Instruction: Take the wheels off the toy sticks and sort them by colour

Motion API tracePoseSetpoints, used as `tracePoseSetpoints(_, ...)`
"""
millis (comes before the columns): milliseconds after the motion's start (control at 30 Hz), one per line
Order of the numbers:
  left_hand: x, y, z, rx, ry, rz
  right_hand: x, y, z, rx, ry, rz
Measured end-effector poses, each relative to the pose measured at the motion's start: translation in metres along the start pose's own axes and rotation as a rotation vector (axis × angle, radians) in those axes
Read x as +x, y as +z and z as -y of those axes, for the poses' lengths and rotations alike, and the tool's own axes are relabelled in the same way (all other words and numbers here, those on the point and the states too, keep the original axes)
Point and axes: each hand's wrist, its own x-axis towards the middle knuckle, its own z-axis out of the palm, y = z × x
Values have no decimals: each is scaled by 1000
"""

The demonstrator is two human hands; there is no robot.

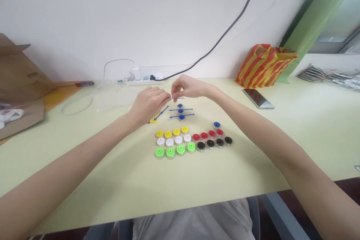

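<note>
Over the back of the table, my left hand point(152, 101) and my right hand point(187, 87) meet with their fingers closed in pinches. Between them is a thin dark strip point(181, 98), much like the blue arrows nearby, though the fingers cover most of it. Just below my right hand stands a short line of blue-topped round pieces point(182, 117), with blue arrows point(185, 115) lying across two of them. Another blue arrow point(161, 113) lies by my left hand, over a yellow piece point(154, 119) partly hidden by that hand.
Nearer me are rows of round pieces with yellow point(168, 134), white point(169, 142), green point(170, 152), red point(204, 135) and black point(210, 143) tops. One blue-topped piece point(216, 124) stands apart. Behind are a power strip point(144, 79), phone point(258, 98), striped bag point(260, 68), screwdriver point(84, 83) and cardboard box point(25, 69).
</note>
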Motion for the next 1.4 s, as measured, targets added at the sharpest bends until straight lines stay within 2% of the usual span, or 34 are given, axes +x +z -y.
tracePoseSetpoints(100,23,11,2,-59,24,35,-8,-4,-17,48,33,-55)
tracePoseSetpoints(167,35,16,5,-204,-71,82,-12,-5,-27,72,42,-110)
tracePoseSetpoints(267,47,21,12,-551,-227,257,-15,-2,-39,110,81,-189)
tracePoseSetpoints(367,51,25,18,-791,-354,376,-13,4,-48,146,177,-219)
tracePoseSetpoints(467,50,32,21,-929,-487,415,-11,11,-55,197,320,-188)
tracePoseSetpoints(567,49,40,23,-1059,-616,529,-11,17,-61,242,454,-142)
tracePoseSetpoints(667,48,47,24,-1090,-703,601,-11,22,-65,261,524,-97)
tracePoseSetpoints(833,47,51,24,-1108,-792,624,-10,26,-66,262,597,-56)
tracePoseSetpoints(1400,48,52,16,-1144,-831,654,-12,22,-70,301,623,-21)
